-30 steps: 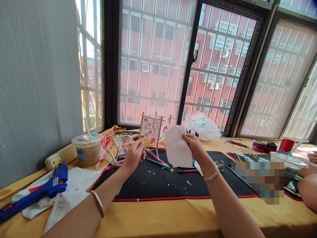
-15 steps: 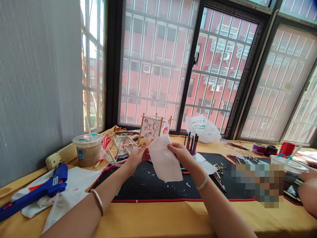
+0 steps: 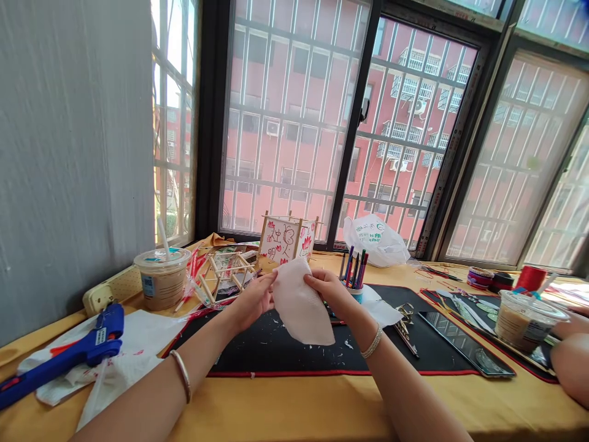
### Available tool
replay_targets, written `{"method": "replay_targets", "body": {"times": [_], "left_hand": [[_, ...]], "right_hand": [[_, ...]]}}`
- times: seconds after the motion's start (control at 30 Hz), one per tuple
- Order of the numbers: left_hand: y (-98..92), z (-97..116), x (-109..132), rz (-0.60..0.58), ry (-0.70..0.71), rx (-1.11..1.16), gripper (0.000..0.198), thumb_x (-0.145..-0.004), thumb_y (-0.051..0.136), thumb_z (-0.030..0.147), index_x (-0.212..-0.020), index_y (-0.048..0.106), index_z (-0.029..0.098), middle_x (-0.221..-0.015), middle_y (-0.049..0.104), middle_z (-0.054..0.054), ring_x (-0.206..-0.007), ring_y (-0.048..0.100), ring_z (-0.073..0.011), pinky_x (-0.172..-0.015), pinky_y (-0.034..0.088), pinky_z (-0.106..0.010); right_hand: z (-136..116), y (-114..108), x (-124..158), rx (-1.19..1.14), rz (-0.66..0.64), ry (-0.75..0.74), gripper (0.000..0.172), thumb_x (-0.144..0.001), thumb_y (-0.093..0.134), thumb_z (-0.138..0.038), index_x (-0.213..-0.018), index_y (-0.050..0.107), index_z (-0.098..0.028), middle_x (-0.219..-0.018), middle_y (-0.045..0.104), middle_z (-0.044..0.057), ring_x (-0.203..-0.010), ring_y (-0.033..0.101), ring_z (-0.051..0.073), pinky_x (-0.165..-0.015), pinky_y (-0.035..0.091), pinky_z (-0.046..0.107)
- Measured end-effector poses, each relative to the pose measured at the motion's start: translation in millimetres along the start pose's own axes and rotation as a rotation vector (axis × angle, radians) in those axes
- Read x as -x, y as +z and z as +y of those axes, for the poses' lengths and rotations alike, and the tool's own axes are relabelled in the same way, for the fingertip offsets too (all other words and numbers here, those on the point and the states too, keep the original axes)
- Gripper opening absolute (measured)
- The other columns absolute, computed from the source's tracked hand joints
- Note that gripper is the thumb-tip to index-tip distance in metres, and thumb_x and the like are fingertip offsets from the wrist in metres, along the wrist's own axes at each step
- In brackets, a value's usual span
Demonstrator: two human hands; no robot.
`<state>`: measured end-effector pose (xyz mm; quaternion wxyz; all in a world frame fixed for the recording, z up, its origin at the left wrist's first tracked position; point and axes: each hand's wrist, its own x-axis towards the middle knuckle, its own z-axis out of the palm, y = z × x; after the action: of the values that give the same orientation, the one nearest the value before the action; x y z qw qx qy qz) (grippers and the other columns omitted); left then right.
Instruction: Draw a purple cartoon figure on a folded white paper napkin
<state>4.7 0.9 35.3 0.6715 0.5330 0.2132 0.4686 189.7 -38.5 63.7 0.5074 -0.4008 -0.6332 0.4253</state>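
Observation:
A white sheet of thin paper (image 3: 304, 310) hangs above the black mat, its lower edge uneven. My right hand (image 3: 327, 290) pinches the upper right edge between thumb and fingers. At the upper left edge, my left hand (image 3: 254, 302) has its thumb and fingertips closed on the sheet. Behind the paper stands a lantern (image 3: 278, 238) with wooden sticks at its corners and red drawings on white panels. Left of it, near my left hand, lies a bare stick frame (image 3: 230, 273). A cup of pens (image 3: 356, 276) is just beyond my right hand.
A blue glue gun (image 3: 99, 344) rests on white paper at the left, near a lidded drink cup (image 3: 162, 279). Scissors (image 3: 405, 334) and a phone (image 3: 467, 344) lie right on the black mat (image 3: 368, 359). Another person's arm (image 3: 573, 362) shows at the right edge, beside a second drink (image 3: 524, 322).
My left hand, open beside the sheet before, has closed on its left edge. The sheet has shifted slightly left and down with my right hand.

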Motion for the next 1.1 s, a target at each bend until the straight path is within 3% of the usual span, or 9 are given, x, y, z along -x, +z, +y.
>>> {"method": "replay_targets", "body": {"times": [0.27, 0.53, 0.8, 1.1], "left_hand": [[-10.7, -1, -7, 0.098, 0.055, 0.032, 0.028, -0.091, 0.059, 0.035, -0.111, 0.058, 0.016, -0.110, 0.062, -0.006, -0.091, 0.062, -0.0176, -0.078, 0.055, -0.037], [-10.8, 5, -5, 0.165, 0.106, -0.033, 0.029, -0.091, 0.059, 0.034, -0.113, 0.057, 0.016, -0.112, 0.061, -0.007, -0.093, 0.062, -0.0186, -0.078, 0.055, -0.038], [-8.7, 5, -3, 0.232, 0.230, -0.154, 0.034, -0.090, 0.061, 0.030, -0.121, 0.054, 0.018, -0.117, 0.059, -0.007, -0.097, 0.062, -0.0201, -0.080, 0.055, -0.039], [-13.4, 1, -4, 0.193, 0.252, -0.240, 0.036, -0.090, 0.061, 0.030, -0.122, 0.053, 0.018, -0.117, 0.059, -0.007, -0.097, 0.062, -0.0201, -0.082, 0.055, -0.041]], "right_hand": [[12, 4, -6, 0.019, -0.008, 0.014, 0.037, -0.070, 0.072, -0.049, -0.079, 0.070, -0.013, -0.072, 0.064, 0.003, -0.063, 0.051, 0.014, -0.057, 0.038, 0.026], [28, -3, -15, 0.043, -0.021, 0.066, 0.022, -0.093, 0.057, -0.035, -0.093, 0.063, -0.013, -0.085, 0.064, 0.001, -0.069, 0.060, 0.012, -0.063, 0.051, 0.028], [36, -4, -18, 0.065, -0.009, 0.061, 0.024, -0.094, 0.056, -0.034, -0.105, 0.062, -0.013, -0.098, 0.065, 0.005, -0.080, 0.064, 0.016, -0.071, 0.055, 0.033], [35, -4, -19, 0.103, 0.017, -0.007, 0.023, -0.094, 0.057, -0.034, -0.103, 0.063, -0.013, -0.098, 0.066, 0.004, -0.082, 0.065, 0.016, -0.073, 0.055, 0.034]]}}
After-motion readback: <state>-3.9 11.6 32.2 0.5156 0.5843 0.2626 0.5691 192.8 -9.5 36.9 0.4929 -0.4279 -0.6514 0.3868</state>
